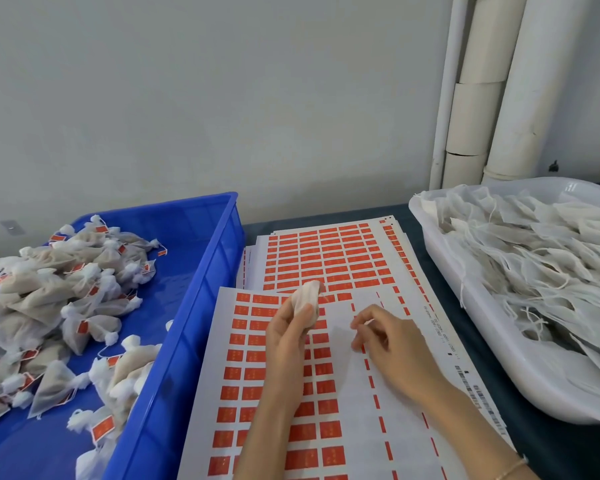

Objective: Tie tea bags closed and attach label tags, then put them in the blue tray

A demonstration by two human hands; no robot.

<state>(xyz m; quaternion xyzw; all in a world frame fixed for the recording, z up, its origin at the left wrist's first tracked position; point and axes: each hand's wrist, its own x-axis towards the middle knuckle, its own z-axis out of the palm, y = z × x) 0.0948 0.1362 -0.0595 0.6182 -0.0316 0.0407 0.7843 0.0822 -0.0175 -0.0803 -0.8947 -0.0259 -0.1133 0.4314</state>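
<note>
1. Head view: looking down on a dark table (pixel 551 452) set against a pale wall.
2. Left hand (pixel 288 336) raised over the near label sheet (pixel 343 393), curled round one tea bag (pixel 305 296) and gripping it from below, with the white gathered top poking up past the fingertips.
3. Held tea bag in mid-air above the sheet's upper left part, between the blue tray (pixel 205 271) and the right hand (pixel 388 337).
4. Right hand just beside the left, over the peeled bare part of the same sheet, curled in with thumb and forefinger tips close together. Possibly a thin white thread there, too small to tell, so grip unclear.
5. Thin bracelet (pixel 513 469) on the right wrist at the bottom edge.
6. Near label sheet flat under both hands: rows of red label tags (pixel 257 355) on its left part, right columns mostly peeled down to narrow red strips.
7. Stacked label sheets (pixel 326 254) behind, partly tucked under the near one, rows almost full.
8. Blue tray at left, just beside the sheets, holding a heap of tied tea bags (pixel 66 289) with red tags attached, piled toward its left side.
9. White basin (pixel 499 341) at right, filled with untied bags (pixel 534 265) and loose white strings, well apart from the held tea bag.
10. White pipes (pixel 482 98) upright in the corner behind the basin.
</note>
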